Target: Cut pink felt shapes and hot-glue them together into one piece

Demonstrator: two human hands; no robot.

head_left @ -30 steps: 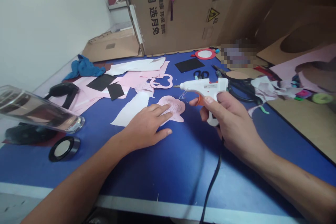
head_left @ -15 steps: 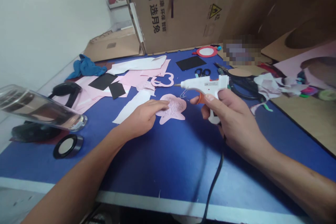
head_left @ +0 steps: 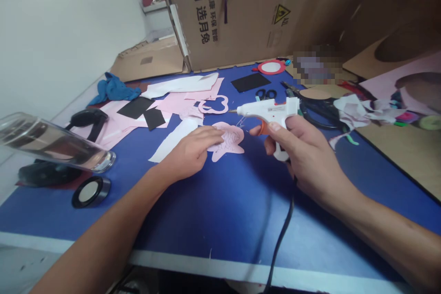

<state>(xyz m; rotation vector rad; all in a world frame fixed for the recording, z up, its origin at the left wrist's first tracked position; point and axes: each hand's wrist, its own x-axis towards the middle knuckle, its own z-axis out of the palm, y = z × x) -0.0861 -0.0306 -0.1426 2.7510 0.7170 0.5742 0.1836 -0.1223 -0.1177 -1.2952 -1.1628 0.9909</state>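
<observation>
My right hand [head_left: 299, 147] is wrapped round the white glue gun [head_left: 267, 109], which has an orange trigger and a nozzle pointing left. Its black cord [head_left: 283, 234] runs down over the table's front edge. My left hand [head_left: 193, 149] lies palm down, fingers together, on the left part of a pink paper cutout [head_left: 229, 141] with lines drawn on it; whether the fingers pinch it is hidden. Beyond the cutout lies a pink paper outline [head_left: 217, 104], close to the nozzle. White paper [head_left: 174, 140] lies just behind my left hand.
A tilted glass tumbler [head_left: 58, 140], black lid [head_left: 91, 192] and headphones [head_left: 87, 119] are at left. Black scissors [head_left: 266, 94], a black sheet [head_left: 251, 82] and cardboard [head_left: 248, 18] stand or lie behind. Paper scraps [head_left: 353, 110] are at right.
My left hand has shifted slightly on the pink cutout, its fingers now flatter over the left part. The glue gun and my right hand have hardly moved.
</observation>
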